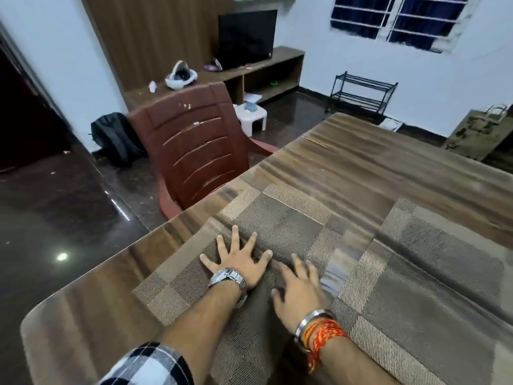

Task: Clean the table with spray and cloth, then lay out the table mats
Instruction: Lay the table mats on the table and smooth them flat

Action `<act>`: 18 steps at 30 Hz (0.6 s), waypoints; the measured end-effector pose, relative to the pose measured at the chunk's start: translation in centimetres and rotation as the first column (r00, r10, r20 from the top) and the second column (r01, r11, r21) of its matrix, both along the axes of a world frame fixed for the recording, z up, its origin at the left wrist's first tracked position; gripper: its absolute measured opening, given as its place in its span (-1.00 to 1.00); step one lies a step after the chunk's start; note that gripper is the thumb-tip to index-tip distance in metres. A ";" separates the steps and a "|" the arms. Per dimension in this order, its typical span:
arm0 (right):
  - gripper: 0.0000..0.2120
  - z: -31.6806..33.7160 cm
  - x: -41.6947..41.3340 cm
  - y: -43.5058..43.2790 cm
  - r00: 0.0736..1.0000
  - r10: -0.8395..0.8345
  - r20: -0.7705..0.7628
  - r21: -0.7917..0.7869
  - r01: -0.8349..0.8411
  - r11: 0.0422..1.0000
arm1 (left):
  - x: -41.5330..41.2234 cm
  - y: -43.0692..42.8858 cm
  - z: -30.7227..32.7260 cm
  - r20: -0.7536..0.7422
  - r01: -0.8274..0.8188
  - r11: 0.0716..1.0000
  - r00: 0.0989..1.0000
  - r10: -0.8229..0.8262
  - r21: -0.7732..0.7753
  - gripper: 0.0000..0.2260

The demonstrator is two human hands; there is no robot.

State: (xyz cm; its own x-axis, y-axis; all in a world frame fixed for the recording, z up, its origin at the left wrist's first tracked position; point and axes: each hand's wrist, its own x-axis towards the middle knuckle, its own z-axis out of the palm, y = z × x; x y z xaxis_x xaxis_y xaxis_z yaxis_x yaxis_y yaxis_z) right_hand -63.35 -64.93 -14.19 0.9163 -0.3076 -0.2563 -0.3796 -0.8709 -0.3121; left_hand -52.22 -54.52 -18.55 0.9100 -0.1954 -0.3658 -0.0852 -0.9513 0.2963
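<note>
A brown woven table mat lies on the glossy wooden table near its left edge. My left hand presses flat on this mat with fingers spread. Just to its right, my right hand also rests flat on the same mat, slightly blurred. A second matching mat lies to the right, a strip of bare table between the two. No spray bottle or cloth is in view.
A reddish-brown plastic chair stands against the table's left side. Behind it are a black backpack, a small white stool, a low TV unit with a screen, and a black wire rack.
</note>
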 end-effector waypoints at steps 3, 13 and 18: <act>-0.31 -1.5 2.8 -0.5 0.988 0.091 -0.122 0.029 -0.088 0.996 | 1.7 -1.6 -1.1 0.053 0.025 0.998 0.998 -0.029 0.061 -0.35; -0.14 -5.0 11.0 -3.9 0.988 0.010 -0.153 0.016 -0.008 1.000 | 10.4 -5.5 -2.0 0.142 0.106 0.991 0.983 -0.117 0.082 -0.32; -0.09 -5.3 13.6 -6.4 0.984 -0.015 -0.178 0.021 0.019 1.000 | 12.5 -7.7 -2.6 0.165 0.099 0.991 0.980 -0.113 0.088 -0.31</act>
State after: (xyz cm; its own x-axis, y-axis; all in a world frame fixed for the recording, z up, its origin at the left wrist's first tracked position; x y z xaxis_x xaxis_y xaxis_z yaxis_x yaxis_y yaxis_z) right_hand -49.77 -71.30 -19.52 0.8503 -0.3152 -0.4215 -0.4457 -0.8572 -0.2581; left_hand -39.74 -62.20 -21.11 0.9357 -0.2709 -0.2261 -0.2294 -0.9539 0.1937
